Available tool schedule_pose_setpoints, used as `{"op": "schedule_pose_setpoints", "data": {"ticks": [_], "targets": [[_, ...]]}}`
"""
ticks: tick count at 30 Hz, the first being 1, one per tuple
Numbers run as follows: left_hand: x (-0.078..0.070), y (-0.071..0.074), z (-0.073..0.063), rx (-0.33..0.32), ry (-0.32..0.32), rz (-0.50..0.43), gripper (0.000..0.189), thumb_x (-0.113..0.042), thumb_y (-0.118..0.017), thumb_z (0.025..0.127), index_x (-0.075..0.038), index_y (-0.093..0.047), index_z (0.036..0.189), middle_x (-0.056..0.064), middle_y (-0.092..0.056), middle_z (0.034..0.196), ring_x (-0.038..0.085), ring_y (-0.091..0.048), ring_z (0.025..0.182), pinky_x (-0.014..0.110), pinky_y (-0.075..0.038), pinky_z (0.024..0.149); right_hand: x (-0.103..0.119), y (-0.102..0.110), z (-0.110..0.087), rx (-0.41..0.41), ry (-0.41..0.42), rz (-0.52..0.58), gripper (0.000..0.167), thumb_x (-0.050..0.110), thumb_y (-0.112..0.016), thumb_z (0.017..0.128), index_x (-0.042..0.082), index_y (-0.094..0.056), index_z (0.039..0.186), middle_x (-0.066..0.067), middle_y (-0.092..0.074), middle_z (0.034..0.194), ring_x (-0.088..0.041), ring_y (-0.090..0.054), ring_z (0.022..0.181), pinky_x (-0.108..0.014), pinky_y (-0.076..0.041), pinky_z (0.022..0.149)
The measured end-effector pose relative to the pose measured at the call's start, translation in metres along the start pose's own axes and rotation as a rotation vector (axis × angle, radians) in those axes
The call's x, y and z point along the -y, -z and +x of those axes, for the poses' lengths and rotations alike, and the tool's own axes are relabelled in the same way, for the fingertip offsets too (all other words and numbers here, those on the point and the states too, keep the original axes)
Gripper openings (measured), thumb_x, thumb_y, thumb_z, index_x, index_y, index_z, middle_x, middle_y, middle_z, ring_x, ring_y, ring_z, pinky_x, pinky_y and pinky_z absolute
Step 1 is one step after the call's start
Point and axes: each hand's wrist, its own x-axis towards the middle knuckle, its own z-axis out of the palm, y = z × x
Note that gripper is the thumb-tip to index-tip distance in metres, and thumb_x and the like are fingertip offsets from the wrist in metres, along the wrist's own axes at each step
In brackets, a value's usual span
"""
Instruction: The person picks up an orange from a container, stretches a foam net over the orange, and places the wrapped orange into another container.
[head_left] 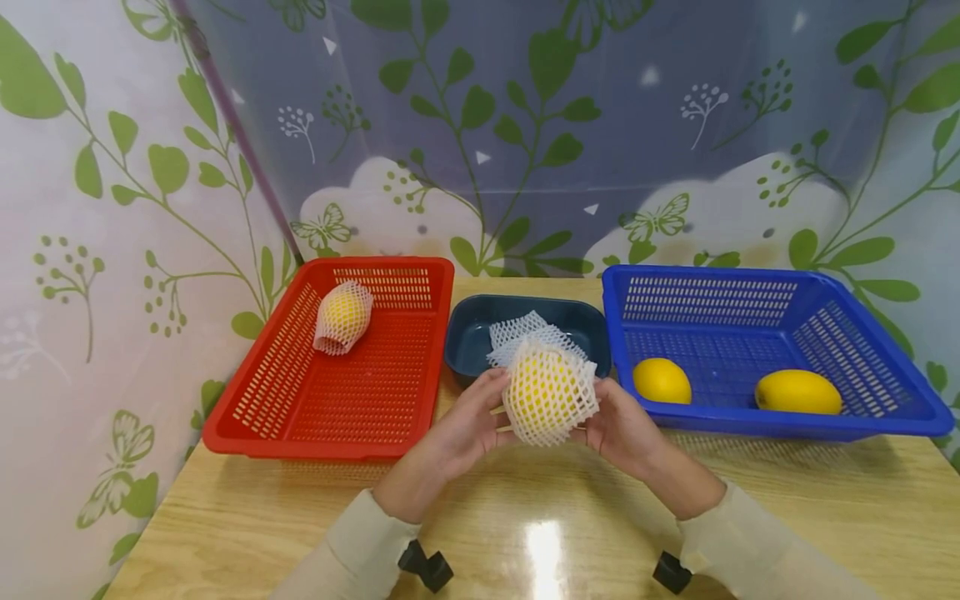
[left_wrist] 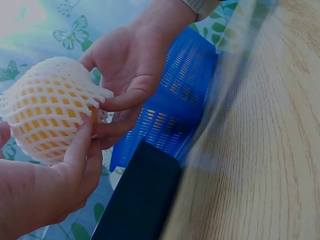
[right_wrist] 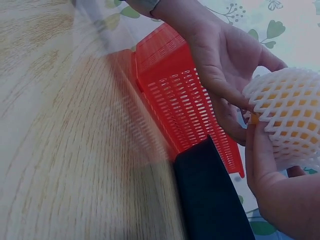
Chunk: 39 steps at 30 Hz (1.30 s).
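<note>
A yellow fruit in a white foam net [head_left: 550,397] is held up in front of my body, between both hands. My left hand [head_left: 467,427] grips its left side, fingers curled round the net. On the other side my right hand [head_left: 624,430] holds the net near its loose edge. In the left wrist view, fingertips of both hands meet at the net's end, where a bit of yellow peel shows. Behind the fruit, empty foam nets [head_left: 531,336] lie in a dark teal tray [head_left: 471,329], partly hidden by it.
A red basket [head_left: 367,400] on the left contains another netted yellow fruit [head_left: 345,317]. To the right, a blue basket [head_left: 712,346] contains two bare yellow fruits, one round-looking [head_left: 662,382] and one oval [head_left: 798,392]. All stand on a wooden table [head_left: 480,533] before a patterned curtain.
</note>
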Motion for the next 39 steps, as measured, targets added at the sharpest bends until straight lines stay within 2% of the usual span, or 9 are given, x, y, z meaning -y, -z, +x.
{"op": "schedule_pose_setpoints", "data": {"ticks": [4, 11, 16, 22, 26, 30, 35, 39], "targets": [[0.0007, 0.0007, 0.0004, 0.009, -0.005, 0.020, 0.019, -0.024, -0.043, 0.102, -0.016, -0.041, 0.119, 0.003, -0.049, 0.114, 0.020, -0.057, 0.099, 0.035, -0.055, 0.081, -0.0015, 0.0007, 0.0002, 0.010, 0.004, 0.012, 0.045, 0.016, -0.014, 0.101, 0.020, -0.055, 0.118, 0.003, -0.060, 0.106, -0.014, -0.060, 0.092, -0.029, -0.054, 0.083], [0.0029, 0.0049, 0.0009, 0.019, -0.028, 0.035, 0.014, -0.020, -0.044, 0.102, -0.015, -0.045, 0.116, 0.003, -0.052, 0.109, 0.020, -0.057, 0.096, 0.032, -0.054, 0.079, -0.0018, 0.0004, 0.0005, 0.018, -0.003, 0.046, 0.048, 0.034, -0.009, 0.105, 0.020, -0.046, 0.132, -0.001, -0.055, 0.120, -0.018, -0.060, 0.100, -0.031, -0.055, 0.083], [0.0026, 0.0047, -0.0002, 0.017, -0.026, 0.041, 0.019, -0.018, -0.045, 0.102, -0.013, -0.045, 0.119, 0.003, -0.053, 0.110, 0.019, -0.058, 0.097, 0.032, -0.055, 0.080, -0.0022, 0.0001, 0.0007, 0.014, -0.003, 0.049, 0.047, 0.033, -0.009, 0.105, 0.019, -0.047, 0.130, -0.001, -0.056, 0.116, -0.018, -0.061, 0.097, -0.031, -0.055, 0.081], [0.0011, 0.0033, -0.0022, 0.006, -0.016, 0.050, 0.022, -0.019, -0.045, 0.102, -0.011, -0.044, 0.122, 0.003, -0.053, 0.110, 0.019, -0.058, 0.098, 0.033, -0.054, 0.083, -0.0026, -0.0002, 0.0003, -0.008, -0.020, 0.034, 0.044, 0.034, -0.012, 0.105, 0.019, -0.044, 0.132, -0.001, -0.056, 0.119, -0.019, -0.061, 0.099, -0.033, -0.055, 0.084], [0.0012, 0.0029, -0.0019, 0.003, -0.010, 0.048, 0.021, -0.019, -0.043, 0.102, -0.013, -0.044, 0.122, 0.004, -0.053, 0.111, 0.019, -0.058, 0.098, 0.035, -0.054, 0.085, -0.0024, -0.0002, 0.0002, -0.005, -0.017, 0.028, 0.043, 0.034, -0.014, 0.105, 0.019, -0.043, 0.133, -0.001, -0.055, 0.120, -0.019, -0.061, 0.100, -0.034, -0.055, 0.085], [0.0012, 0.0023, -0.0008, 0.000, 0.005, 0.035, 0.021, -0.023, -0.043, 0.103, -0.014, -0.044, 0.122, 0.005, -0.052, 0.113, 0.021, -0.058, 0.100, 0.035, -0.054, 0.085, -0.0024, -0.0003, -0.0002, 0.008, -0.003, 0.029, 0.042, 0.029, -0.015, 0.105, 0.020, -0.049, 0.128, 0.001, -0.057, 0.117, -0.017, -0.061, 0.098, -0.033, -0.055, 0.084], [0.0005, 0.0017, 0.0003, 0.004, 0.010, 0.026, 0.038, -0.035, -0.043, 0.103, -0.011, -0.038, 0.131, 0.009, -0.051, 0.122, 0.022, -0.058, 0.103, 0.038, -0.054, 0.087, -0.0033, 0.0004, -0.0002, 0.018, 0.013, 0.030, 0.043, 0.017, -0.016, 0.103, 0.022, -0.057, 0.117, 0.004, -0.059, 0.107, -0.013, -0.060, 0.091, -0.028, -0.055, 0.081], [0.0007, 0.0010, -0.0001, 0.009, 0.009, 0.031, 0.042, -0.036, -0.040, 0.103, -0.010, -0.035, 0.136, 0.008, -0.051, 0.124, 0.021, -0.058, 0.101, 0.037, -0.055, 0.084, -0.0046, 0.0009, 0.0000, -0.010, 0.006, 0.012, 0.041, 0.012, -0.021, 0.103, 0.022, -0.059, 0.115, 0.006, -0.060, 0.105, -0.012, -0.061, 0.091, -0.028, -0.054, 0.081]]}}
